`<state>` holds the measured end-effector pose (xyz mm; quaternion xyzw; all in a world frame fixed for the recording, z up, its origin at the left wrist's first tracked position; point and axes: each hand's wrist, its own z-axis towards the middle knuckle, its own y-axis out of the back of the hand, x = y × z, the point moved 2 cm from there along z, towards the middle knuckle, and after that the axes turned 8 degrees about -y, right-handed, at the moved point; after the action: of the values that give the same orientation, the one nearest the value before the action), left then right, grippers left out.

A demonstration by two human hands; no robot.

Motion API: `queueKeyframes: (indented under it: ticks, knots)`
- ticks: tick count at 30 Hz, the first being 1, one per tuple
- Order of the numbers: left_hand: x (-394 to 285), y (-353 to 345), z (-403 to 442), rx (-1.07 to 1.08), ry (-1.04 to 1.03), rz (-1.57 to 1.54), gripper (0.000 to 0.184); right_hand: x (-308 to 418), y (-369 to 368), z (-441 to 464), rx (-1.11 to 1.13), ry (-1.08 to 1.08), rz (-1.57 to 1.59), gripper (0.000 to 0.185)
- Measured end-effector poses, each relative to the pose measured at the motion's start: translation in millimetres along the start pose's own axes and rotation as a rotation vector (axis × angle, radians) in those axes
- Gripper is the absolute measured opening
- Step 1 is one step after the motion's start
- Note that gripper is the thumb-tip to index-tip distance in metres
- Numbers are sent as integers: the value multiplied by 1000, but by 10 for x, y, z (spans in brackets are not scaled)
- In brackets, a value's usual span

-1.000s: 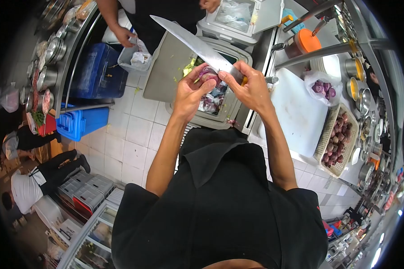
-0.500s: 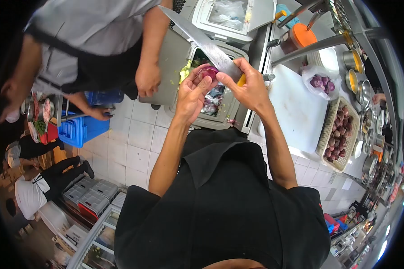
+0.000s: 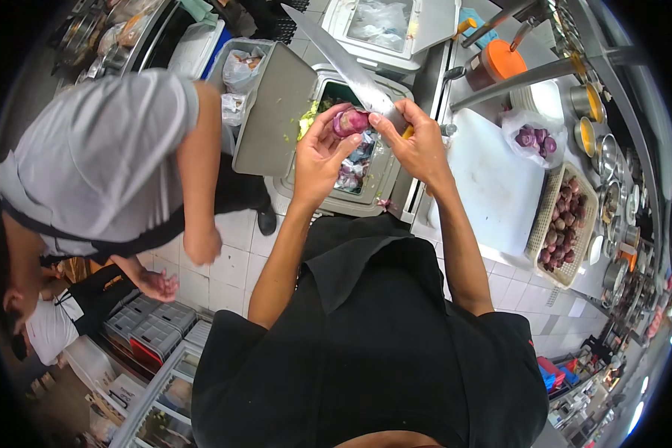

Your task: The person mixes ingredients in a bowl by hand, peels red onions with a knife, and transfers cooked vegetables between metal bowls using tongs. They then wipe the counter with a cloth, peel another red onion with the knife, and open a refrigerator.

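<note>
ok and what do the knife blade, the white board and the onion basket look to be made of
Knife blade: apparently smooth steel, grey with a bright sheen. White board: probably plastic, fairly matt, evenly pale with no wood grain showing. Onion basket: likely moulded plastic, dull cream, judging by its stiff, seemingly slotted walls.

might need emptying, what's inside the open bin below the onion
Purple and whitish scraps show in the bin. The left hand and onion cover part; what lies beneath the scraps can't be seen.

Forearms (image 3: 282, 261) extended, left hand (image 3: 318, 160) cupped, right hand (image 3: 420, 146) — fingers (image 3: 411, 112) partly hidden — seemingly clenched
</note>
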<state>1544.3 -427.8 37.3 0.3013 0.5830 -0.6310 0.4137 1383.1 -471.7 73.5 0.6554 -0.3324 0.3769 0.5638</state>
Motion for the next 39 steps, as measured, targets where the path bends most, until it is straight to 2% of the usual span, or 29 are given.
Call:
queueKeyframes:
  ticks: [2, 4, 5, 7, 8, 10, 13, 16, 18, 19, 21, 22, 23, 24, 26, 30, 32, 33, 34, 36, 37, 38, 39]
  knots:
    - [14, 15, 6, -18, -65, 95, 48, -36, -9, 8, 2, 11, 35, 40]
    - [6, 46, 25, -70, -107, 370, 42, -39, -14, 1, 6, 22, 69, 40]
    - [-4, 54, 24, -73, -109, 369, 42, -33, -14, -8, 20, 1, 100, 39]
    - [-91, 46, 18, -76, -228, 784, 38, 4, -5, -39, 36, -21, 128, 38]
    - [-93, 60, 9, -79, -228, 783, 38, 43, 8, -56, 53, -30, 158, 37]
    - [-116, 102, -1, -127, -271, 989, 34, 56, 1, -64, 76, -34, 186, 36]
    - [-82, 224, -4, -200, -274, 1072, 34, -59, -45, -44, 70, -59, 246, 34]
    - [-31, 460, -51, -289, -221, 1089, 35, -224, -148, 8, -37, -40, 152, 39]
    - [-52, 627, -119, -308, -235, 1084, 36, -423, -312, 74, -40, -113, -70, 48]
    - [-64, 726, -161, -379, -241, 1073, 35, -542, -395, 115, -15, -147, -138, 59]
    - [-98, 896, -248, -481, -227, 1060, 34, -818, -584, 179, -7, -189, -211, 61]
    - [-117, 945, -294, -466, -223, 1061, 34, -932, -676, 184, 7, -226, -284, 63]
    - [-124, 993, -331, -511, -201, 959, 35, -1044, -753, 186, 25, -222, -413, 66]
    - [-122, 1031, -365, -546, -176, 853, 35, -1108, -817, 153, 4, -241, -410, 66]
    - [-28, 1060, -387, -488, -237, 749, 36, -1208, -817, 120, 80, -283, -368, 66]
    - [-1, 297, -209, -298, -246, 619, 37, -1308, -546, -125, 109, -221, -228, 60]
    - [79, -241, -128, -40, -237, 635, 38, -1387, -346, -293, 131, -197, -246, 59]
    - [145, -529, -65, 85, -161, 625, 40, -1371, -211, -416, 139, -258, -228, 61]
    - [234, -862, 12, 220, -234, 611, 41, -1375, -84, -546, 150, -315, -206, 62]
    - [540, -1508, 144, 391, -178, 575, 41, -1549, 122, -766, 296, -472, 2, 63]
    - [710, -1859, 208, 480, -211, 625, 40, -1756, 135, -886, 117, -258, -133, 64]
    - [956, -2187, 276, 560, -188, 620, 39, -1784, 278, -1007, 126, -327, -83, 65]
    - [1237, -2481, 361, 664, -264, 707, 40, -1806, 433, -1126, 115, -346, -79, 59]
